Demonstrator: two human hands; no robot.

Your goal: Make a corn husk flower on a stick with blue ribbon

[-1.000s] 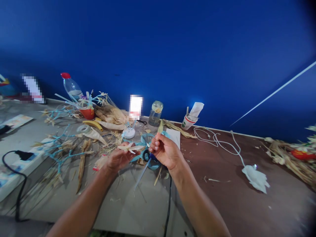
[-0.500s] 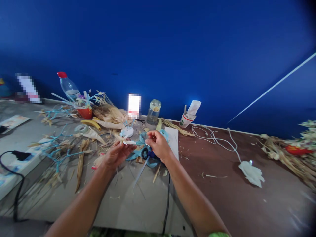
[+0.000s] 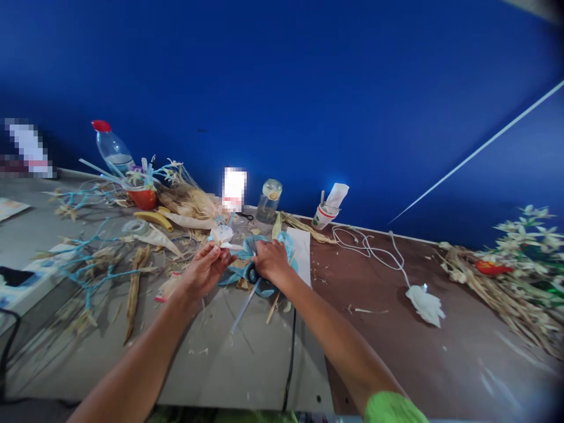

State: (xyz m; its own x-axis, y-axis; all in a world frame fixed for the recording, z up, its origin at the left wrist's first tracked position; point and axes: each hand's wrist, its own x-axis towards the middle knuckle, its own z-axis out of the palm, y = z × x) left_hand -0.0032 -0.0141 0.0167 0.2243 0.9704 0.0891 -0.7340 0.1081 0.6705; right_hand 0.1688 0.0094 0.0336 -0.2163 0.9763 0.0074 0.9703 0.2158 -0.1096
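Flower [image 3: 225, 244] sits pinched by the left hand [image 3: 206, 271]; right of it, the right hand [image 3: 272, 263] has dropped, curled, hold unclear. Holding seems 1-handed now.

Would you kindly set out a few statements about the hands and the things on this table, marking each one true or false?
1. The left hand holds a pale piece at its fingertips. True.
2. The bottle has a green cap. False: the cap is red.
3. The right hand is over the light-blue material. True.
4. The white cord lies on the grey surface. False: it lies on the brown surface.
5. In the picture, the glass jar stands left of the paper cup. True.
6. Nothing shows above the paper cup's rim. False: a white sheet-like piece rises above it.
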